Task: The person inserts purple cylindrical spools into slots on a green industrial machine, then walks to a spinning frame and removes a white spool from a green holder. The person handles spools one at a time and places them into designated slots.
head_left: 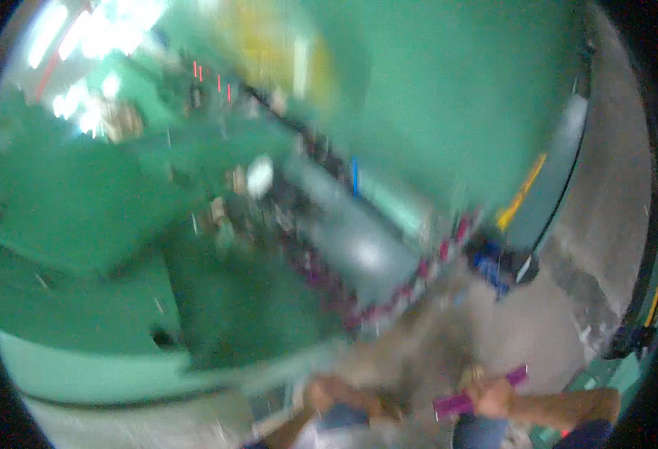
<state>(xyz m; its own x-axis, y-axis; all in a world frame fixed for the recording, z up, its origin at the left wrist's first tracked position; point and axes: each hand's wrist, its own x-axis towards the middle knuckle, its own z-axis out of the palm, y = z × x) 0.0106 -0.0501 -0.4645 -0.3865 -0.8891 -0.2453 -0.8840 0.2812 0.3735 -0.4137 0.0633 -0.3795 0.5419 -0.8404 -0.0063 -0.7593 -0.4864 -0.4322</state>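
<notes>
The whole picture is smeared by motion. My right hand point(491, 397) is closed around a magenta bar-shaped piece point(455, 405), whose two ends stick out on either side of the fist. Its exact kind is too blurred to name. To the left, my left hand point(330, 394) is low in the picture, close to my legs. Its fingers are too smeared to show whether they hold anything. Beyond both hands lies a grey, shiny machine bed point(359, 251), edged along its near sides with a row of magenta pieces point(400, 299).
A large green machine housing point(82, 202) fills the left, and another green panel point(449, 82) rises at the far side. A blue and dark object point(494, 268) sits right of the bed near a yellow strip point(522, 191). Grey concrete floor point(550, 314) stretches along the right.
</notes>
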